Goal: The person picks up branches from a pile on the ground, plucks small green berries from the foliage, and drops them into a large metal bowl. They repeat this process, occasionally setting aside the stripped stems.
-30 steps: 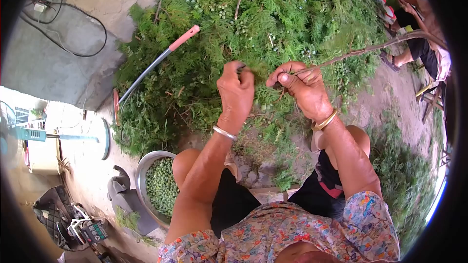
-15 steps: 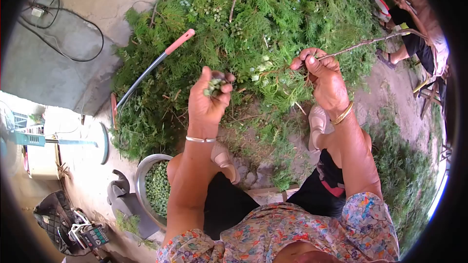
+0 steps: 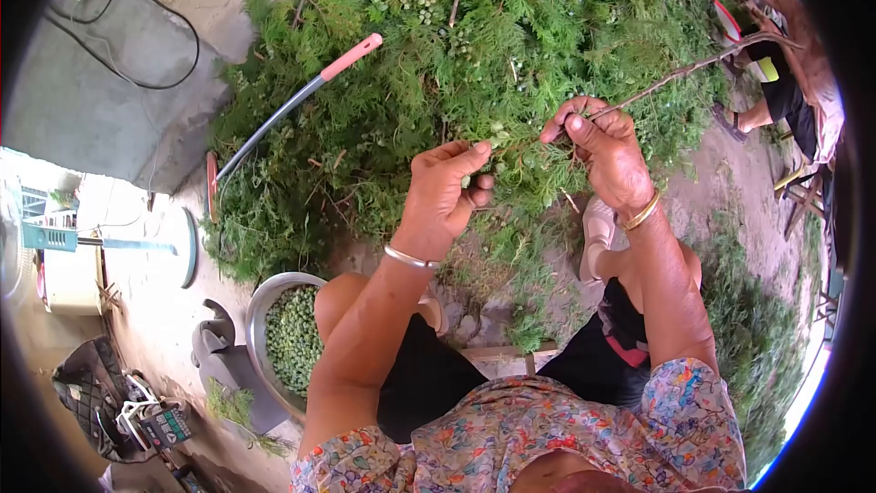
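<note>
My right hand (image 3: 610,151) pinches a thin brown branch (image 3: 680,73), whose bare stem runs up to the right and whose green leafy end points left. At that leafy end is my left hand (image 3: 449,184), thumb at the small pale green cones (image 3: 497,132) and fingers curled round more picked cones, mostly hidden in the palm. Behind both hands lies a large heap of green branches (image 3: 411,64). A metal basin (image 3: 258,333) holding many green cones (image 3: 292,342) stands beside my left knee.
A pink-handled tool (image 3: 301,100) leans on the heap's left side. Another person (image 3: 794,82) sits at the upper right. At the left are a fan base (image 3: 185,246), a grey cloth-like item (image 3: 228,374) and a black bag (image 3: 91,393). More greenery (image 3: 748,338) lies at the right.
My left hand has moved right, from beside the branch to its leafy end, and has turned so the cones in it are mostly hidden. My right hand keeps its hold on the branch.
</note>
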A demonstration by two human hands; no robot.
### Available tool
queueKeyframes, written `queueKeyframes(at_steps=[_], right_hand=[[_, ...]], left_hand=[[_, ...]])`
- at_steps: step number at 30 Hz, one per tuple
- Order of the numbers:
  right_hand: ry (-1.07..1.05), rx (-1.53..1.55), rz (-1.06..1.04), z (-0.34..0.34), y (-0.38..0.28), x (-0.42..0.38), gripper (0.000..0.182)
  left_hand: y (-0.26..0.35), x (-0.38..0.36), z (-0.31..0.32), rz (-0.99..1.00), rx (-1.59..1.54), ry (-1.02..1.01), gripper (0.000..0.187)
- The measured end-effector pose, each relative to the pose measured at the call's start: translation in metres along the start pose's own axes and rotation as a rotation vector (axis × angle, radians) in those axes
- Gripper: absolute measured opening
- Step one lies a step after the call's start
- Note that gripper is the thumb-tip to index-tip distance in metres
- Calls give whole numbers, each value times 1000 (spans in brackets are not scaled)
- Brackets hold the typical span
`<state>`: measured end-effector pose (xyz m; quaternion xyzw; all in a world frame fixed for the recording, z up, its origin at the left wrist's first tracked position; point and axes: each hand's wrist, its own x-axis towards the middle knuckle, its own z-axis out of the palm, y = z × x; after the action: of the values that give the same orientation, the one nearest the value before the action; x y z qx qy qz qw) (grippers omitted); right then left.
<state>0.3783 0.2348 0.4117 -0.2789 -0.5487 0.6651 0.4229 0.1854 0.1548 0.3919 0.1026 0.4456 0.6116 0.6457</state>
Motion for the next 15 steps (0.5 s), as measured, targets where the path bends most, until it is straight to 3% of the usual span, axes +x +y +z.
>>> queueKeyframes(at_steps=[10,12,15], right_hand=[[34,103,29,-1,5,-1,14],[81,131,5,-6,3,2,16],[191,146,-40,-26,-4,6,18]], left_hand=[[15,3,-6,115,74,-47,16],[19,6,-11,28,-31,-105,20],[44,13,-34,97,-154,-123,23]])
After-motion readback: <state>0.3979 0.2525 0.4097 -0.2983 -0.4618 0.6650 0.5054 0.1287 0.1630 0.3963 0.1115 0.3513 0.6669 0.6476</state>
